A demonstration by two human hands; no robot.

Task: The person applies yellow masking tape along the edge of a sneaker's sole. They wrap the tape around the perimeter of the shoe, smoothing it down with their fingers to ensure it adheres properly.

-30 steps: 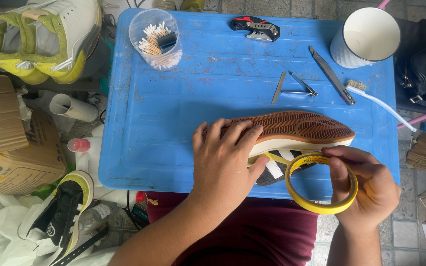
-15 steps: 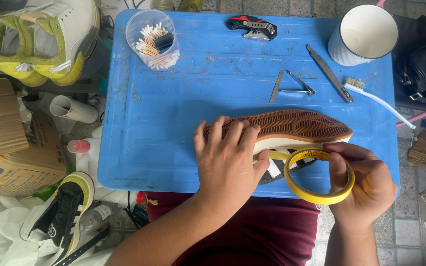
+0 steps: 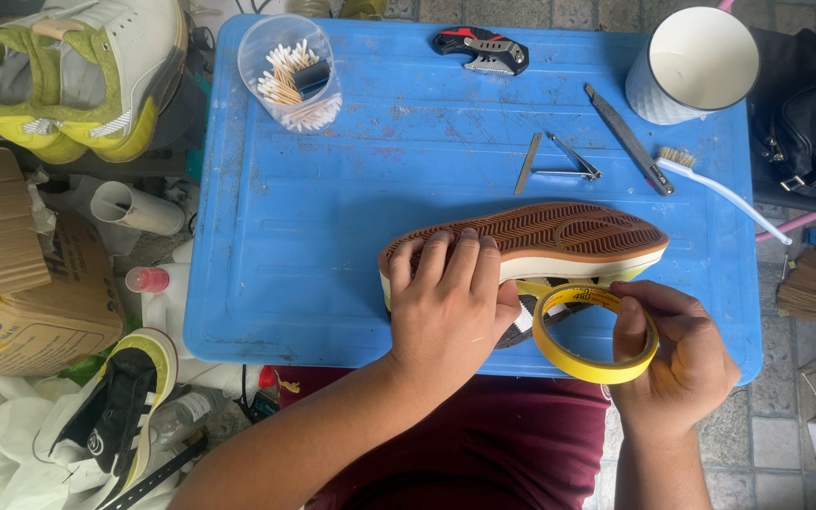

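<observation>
Two hands: left (image 3: 446, 312) on shoe (image 3: 559, 236), right (image 3: 677, 364) gripping yellow tape roll (image 3: 573, 359).

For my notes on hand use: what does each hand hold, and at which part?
The left hand presses on the heel end of the shoe, over its brown sole. The right hand pinches the yellow tape roll at its right rim.

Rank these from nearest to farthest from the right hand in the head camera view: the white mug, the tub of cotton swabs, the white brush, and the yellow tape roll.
From the right hand:
1. Yellow tape roll, held in that hand.
2. White brush, up near the table's right edge.
3. White mug, at the far right corner.
4. Tub of cotton swabs, at the far left corner.
</observation>
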